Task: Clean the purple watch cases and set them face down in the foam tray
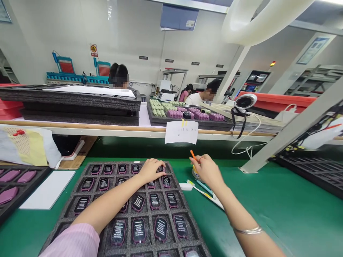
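A dark foam tray (158, 213) with many square compartments holds purple-framed smartwatches, their lit screens showing lines of white text. My left hand (150, 170) reaches over the tray to its far right corner. Its thumb and fingers grip a smartwatch (160, 168) that sits in that corner compartment. Right of the tray, my right hand (208, 170) pinches a thin orange stick-like tool (192, 154), whose working end I cannot make out. A small round container (195, 173) is partly hidden behind that hand. Below it lie a toothbrush (205, 193) and a light-blue-handled tool (204, 185).
A shelf edge (128, 132) runs across behind the tray, bearing stacked foam trays (80, 107), a tray of green and purple pieces (187, 121) and a webcam (245, 101). A slanted metal post (278, 137) stands right. White paper (48, 189) lies left. Other people sit beyond.
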The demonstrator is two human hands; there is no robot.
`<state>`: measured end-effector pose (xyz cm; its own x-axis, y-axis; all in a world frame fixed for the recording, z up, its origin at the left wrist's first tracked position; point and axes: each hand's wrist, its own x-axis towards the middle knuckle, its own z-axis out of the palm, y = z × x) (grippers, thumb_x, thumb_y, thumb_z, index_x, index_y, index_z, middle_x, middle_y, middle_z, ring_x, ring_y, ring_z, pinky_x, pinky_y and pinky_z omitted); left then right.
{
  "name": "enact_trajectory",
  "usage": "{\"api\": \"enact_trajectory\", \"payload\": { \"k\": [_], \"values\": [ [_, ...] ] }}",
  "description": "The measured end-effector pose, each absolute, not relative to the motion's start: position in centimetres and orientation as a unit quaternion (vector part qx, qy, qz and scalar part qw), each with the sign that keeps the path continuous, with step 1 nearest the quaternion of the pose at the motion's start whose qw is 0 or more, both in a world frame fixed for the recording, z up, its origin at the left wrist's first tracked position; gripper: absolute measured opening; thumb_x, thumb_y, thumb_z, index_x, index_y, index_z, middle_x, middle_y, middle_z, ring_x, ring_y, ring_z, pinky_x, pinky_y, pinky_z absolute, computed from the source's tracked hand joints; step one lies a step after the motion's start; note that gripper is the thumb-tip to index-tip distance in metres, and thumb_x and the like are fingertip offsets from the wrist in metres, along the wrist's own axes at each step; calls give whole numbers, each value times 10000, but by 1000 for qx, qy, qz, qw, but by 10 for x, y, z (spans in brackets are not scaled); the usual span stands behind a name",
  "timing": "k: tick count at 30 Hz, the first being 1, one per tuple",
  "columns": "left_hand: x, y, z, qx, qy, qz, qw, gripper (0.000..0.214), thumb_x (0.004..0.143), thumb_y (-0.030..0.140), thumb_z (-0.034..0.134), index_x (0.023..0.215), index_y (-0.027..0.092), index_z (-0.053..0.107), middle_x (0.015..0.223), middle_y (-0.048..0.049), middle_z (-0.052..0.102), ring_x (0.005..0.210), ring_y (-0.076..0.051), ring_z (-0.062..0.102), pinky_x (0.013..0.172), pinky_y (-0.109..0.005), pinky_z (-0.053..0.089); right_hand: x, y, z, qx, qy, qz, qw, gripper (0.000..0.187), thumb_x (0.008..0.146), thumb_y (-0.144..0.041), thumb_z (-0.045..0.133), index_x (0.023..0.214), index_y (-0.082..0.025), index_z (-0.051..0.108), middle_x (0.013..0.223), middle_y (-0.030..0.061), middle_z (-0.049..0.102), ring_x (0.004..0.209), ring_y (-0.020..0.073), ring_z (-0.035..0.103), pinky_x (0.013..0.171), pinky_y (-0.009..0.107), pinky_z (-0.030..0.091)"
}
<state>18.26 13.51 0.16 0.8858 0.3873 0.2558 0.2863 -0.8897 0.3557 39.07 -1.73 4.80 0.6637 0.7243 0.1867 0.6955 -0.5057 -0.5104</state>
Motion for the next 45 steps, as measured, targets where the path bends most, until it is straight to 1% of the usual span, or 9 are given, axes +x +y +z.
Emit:
{"api": "enact_trajectory", "payload": {
  "k": [3, 6, 11, 15, 23, 34, 38, 41, 45],
  "values": [
    [180, 140, -2, 957, 151, 172, 178, 305, 960, 377, 618, 1175, 162, 642, 1230, -94, 653, 1128, -240, 632, 987, -481, 525, 364, 10, 29, -823, -401, 70, 397, 306, 984, -382, 601, 1188, -156, 624, 1110, 66, 679, 905, 175, 685, 775, 360, 598],
    [181, 141, -6, 954, 139, 178, 197, 286, 963, 366, 616, 1159, 161, 648, 1210, -91, 662, 1104, -230, 643, 974, -469, 535, 342, 33, 10, -782, -380, 108, 482, 312, 983, -387, 602, 1191, -156, 622, 1089, 61, 682, 880, 169, 687, 749, 348, 603],
    [183, 140, -12, 939, 166, 199, 224, 316, 962, 374, 615, 1202, 169, 631, 1231, -96, 651, 1108, -235, 640, 970, -471, 539, 327, 52, -3, -733, -367, 140, 555, 315, 981, -388, 604, 1194, -157, 622, 1109, 65, 679, 902, 175, 685, 767, 359, 601],
    [183, 141, -15, 925, 200, 211, 246, 392, 952, 386, 630, 1271, 162, 591, 1253, -105, 636, 1113, -249, 641, 951, -478, 549, 327, 54, -6, -726, -371, 164, 555, 308, 980, -385, 607, 1188, -158, 627, 1120, 67, 678, 918, 179, 684, 785, 367, 598],
    [185, 141, -17, 918, 213, 210, 261, 403, 949, 390, 632, 1279, 165, 588, 1277, -110, 628, 1133, -254, 634, 968, -487, 541, 329, 53, -12, -745, -364, 176, 530, 313, 980, -383, 607, 1199, -160, 624, 1141, 72, 674, 942, 186, 681, 811, 383, 592],
    [185, 137, -14, 927, 221, 201, 225, 385, 954, 389, 624, 1265, 164, 594, 1264, -106, 632, 1113, -245, 639, 948, -470, 550, 325, 53, -15, -748, -370, 176, 523, 324, 980, -383, 606, 1214, -159, 614, 1138, 72, 673, 932, 185, 682, 801, 380, 594],
    [181, 134, -8, 931, 249, 197, 179, 390, 944, 429, 624, 1227, 160, 608, 1249, -104, 630, 1137, -256, 618, 979, -490, 518, 325, 52, -11, -737, -390, 200, 515, 313, 977, -377, 612, 1201, -159, 622, 1146, 72, 672, 947, 187, 681, 816, 386, 591],
    [171, 136, -1, 938, 261, 178, 143, 375, 930, 476, 625, 1131, 160, 643, 1216, -100, 636, 1140, -259, 600, 1003, -505, 485, 326, 52, -5, -722, -399, 217, 522, 304, 978, -383, 609, 1183, -160, 631, 1137, 69, 676, 943, 185, 681, 818, 383, 590],
    [148, 149, 7, 957, 218, 142, 129, 321, 934, 449, 629, 1087, 169, 662, 1203, -91, 645, 1126, -245, 604, 998, -487, 490, 322, 62, -1, -693, -402, 246, 546, 333, 976, -388, 611, 1219, -161, 615, 1165, 76, 666, 967, 194, 678, 830, 397, 588]
  ]
}}
